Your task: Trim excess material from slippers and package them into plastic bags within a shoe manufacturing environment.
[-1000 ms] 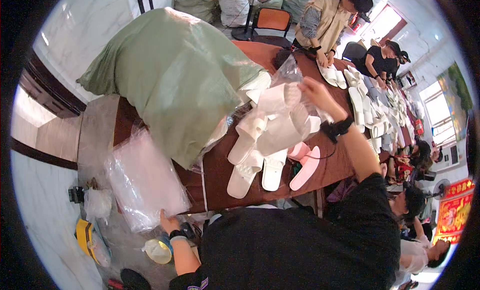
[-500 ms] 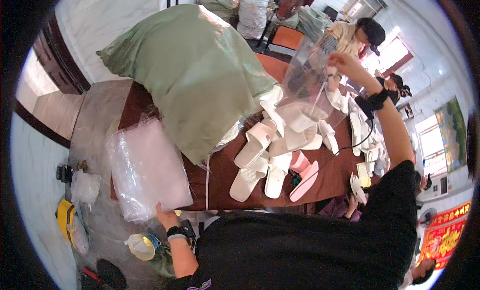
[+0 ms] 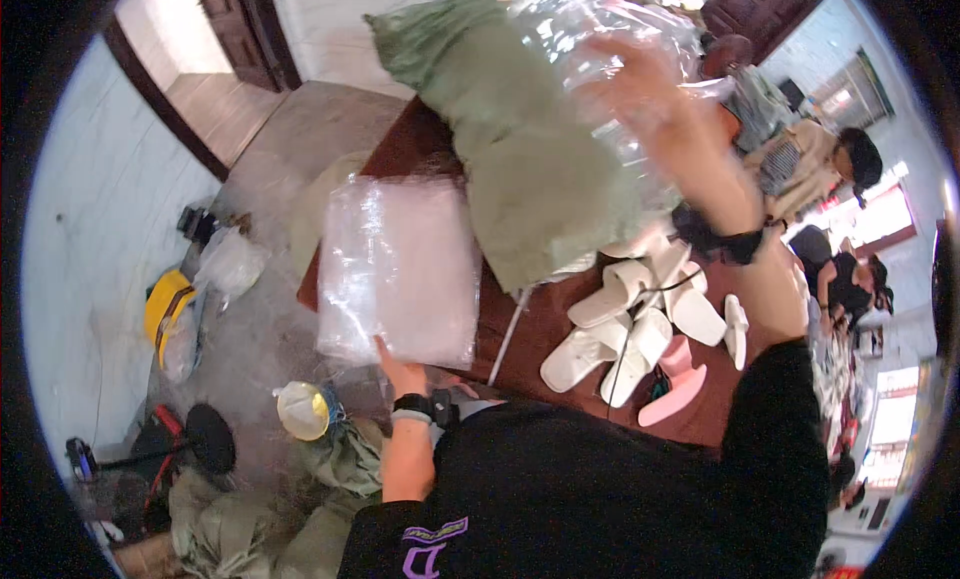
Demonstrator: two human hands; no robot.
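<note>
My left hand (image 3: 402, 377) grips the near edge of a stack of clear plastic bags (image 3: 400, 269) at the table's left end. Its thumb lies on top, while the other fingers are mostly hidden underneath. My right arm reaches up across the table, and my right hand (image 3: 635, 84) is smeared by motion. Around it spreads shiny clear plastic film (image 3: 600, 29), over the large green woven sack (image 3: 540, 149). The blur hides how the fingers meet the film. Below the right forearm lie several white slippers (image 3: 590, 351) and a pink slipper (image 3: 680, 384).
The brown table (image 3: 530, 349) carries the sack and slippers. A person in a beige top (image 3: 800, 169) is at the far right. On the floor at left are a yellow bag (image 3: 170, 309), a white plastic bag (image 3: 235, 259), a yellowish container (image 3: 303, 411) and green sacks (image 3: 225, 524).
My right hand has swung left over the green sack, and the clear plastic moved with it. The whole view has turned leftward. My left hand stays at the stack of bags.
</note>
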